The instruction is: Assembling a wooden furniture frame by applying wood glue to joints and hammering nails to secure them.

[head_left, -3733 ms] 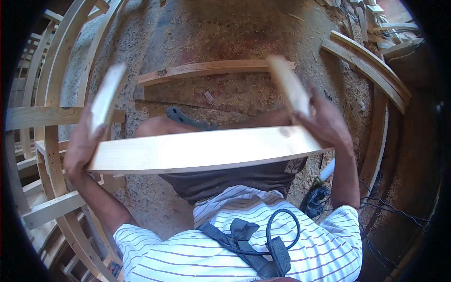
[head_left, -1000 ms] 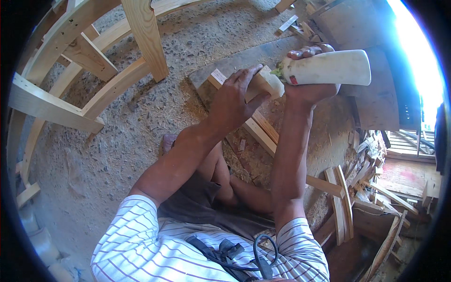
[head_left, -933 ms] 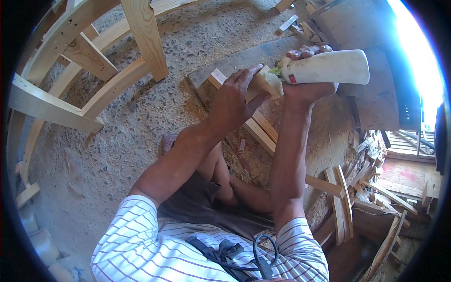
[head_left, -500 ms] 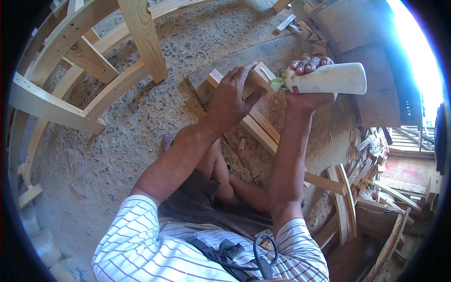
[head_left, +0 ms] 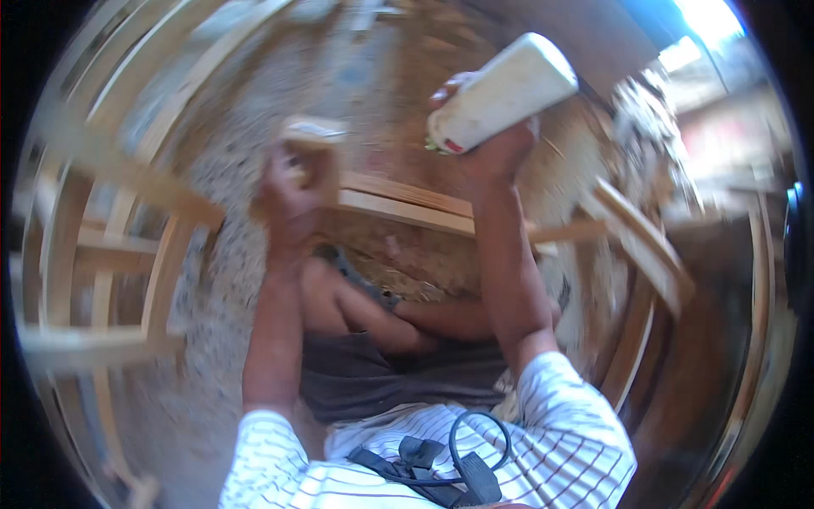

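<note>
1. Head view: the left hand (head_left: 287, 193) has its fingers wrapped round a pale, squared wooden piece (head_left: 327, 174), raised above the gritty grey floor (head_left: 222, 335) left of centre. Blur hides exact finger placement.
2. The right hand (head_left: 500, 153) grips a white, cylindrical plastic bottle (head_left: 513, 89) near its greenish nozzle (head_left: 434, 147). The bottle is tilted, base up and to the right, nozzle end lower and well apart from the wood.
3. The wood's upper end shows a whitish shine; wet coating or glare, cannot be determined.
4. Handling, in judgement: the whitish end should face up, clear of fingers and shirt. The bottle should be held without squeezing while its nozzle is away from the wood.
5. Surroundings: a pale slatted wooden frame (head_left: 161, 280) at left; pale, straight wooden bars (head_left: 407, 212) beyond the folded legs (head_left: 365, 310); curved wooden pieces (head_left: 640, 254) at right.
6. Obstructions, in judgement: the frame limits leftward swing; bars and legs crowd the space below both hands.
</note>
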Demonstrator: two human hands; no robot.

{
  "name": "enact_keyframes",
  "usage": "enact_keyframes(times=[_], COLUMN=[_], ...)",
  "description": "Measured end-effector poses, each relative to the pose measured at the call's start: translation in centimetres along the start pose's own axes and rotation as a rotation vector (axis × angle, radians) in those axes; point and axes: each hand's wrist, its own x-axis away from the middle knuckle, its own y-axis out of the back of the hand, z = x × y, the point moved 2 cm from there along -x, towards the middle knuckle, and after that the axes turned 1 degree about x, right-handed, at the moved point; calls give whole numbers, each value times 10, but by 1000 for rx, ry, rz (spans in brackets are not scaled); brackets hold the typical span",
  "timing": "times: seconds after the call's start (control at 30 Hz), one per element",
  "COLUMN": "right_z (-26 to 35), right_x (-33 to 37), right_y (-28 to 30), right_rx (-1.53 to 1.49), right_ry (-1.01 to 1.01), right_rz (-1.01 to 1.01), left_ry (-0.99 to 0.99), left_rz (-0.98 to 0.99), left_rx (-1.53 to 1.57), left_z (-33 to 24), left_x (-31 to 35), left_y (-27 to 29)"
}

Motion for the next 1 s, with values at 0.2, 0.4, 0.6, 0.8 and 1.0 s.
enact_keyframes(times=[0.2, 0.4, 0.6, 0.8, 1.0], right_z=[143, 222, 276, 276, 250], right_x=[46, 96, 103, 96, 73], right_y=[140, 250, 314, 261, 228], right_rx=[-179, -236, 48, -1, 379], right_ry=[-55, 46, 103, 229, 322], right_rz=[-243, -422, -753, -551, -787], left_ry=[-30, -39, -128, -95, -123], left_rz=[-17, 14, -12, -23, -10], left_rx=[-11, -54, -124, -136, -133], left_z=[14, 20, 18, 17, 18], left_x=[-3, -8, -3, -4, -7], left_y=[5, -2, -2, 1, 0])
